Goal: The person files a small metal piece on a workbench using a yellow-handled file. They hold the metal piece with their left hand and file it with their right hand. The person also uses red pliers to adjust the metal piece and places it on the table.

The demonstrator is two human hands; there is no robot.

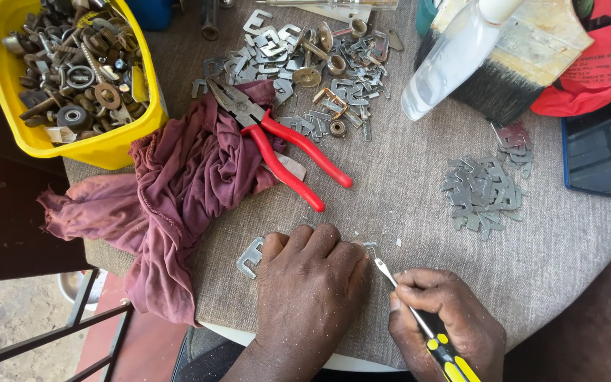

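Screwdriver [419, 322] with yellow-and-black handle gripped in right hand [443, 325], fingers closed around shank and handle, thin blade angled up and left toward a spot just under the edge of left hand [309, 290]. Held low and pencil-like, probably for fine control at the tip. Left hand laid palm down on grey woven table cover [404, 205], fingers curled and pressed together, apparently pinning a small flat part; part itself hidden beneath the fingers, so grip on it could not be confirmed. One flat metal clip [250, 257] seen just beside left thumb, touching or nearly so. Both hands close together at near table edge, wrists entering from below. Red-handled pliers [277, 141] left lying across maroon rag [171, 205], jaws pointing up-left, within easy reach. Loose pile of flat metal clips [305, 64] spread at far side; smaller, tidier heap of similar clips [482, 194] kept apart at right, likely sorted. Yellow tub [107, 145] of mixed rusty hardware at far left. Clear bottle [447, 60], wide brush [518, 71] and dark phone [592, 152] at far right.
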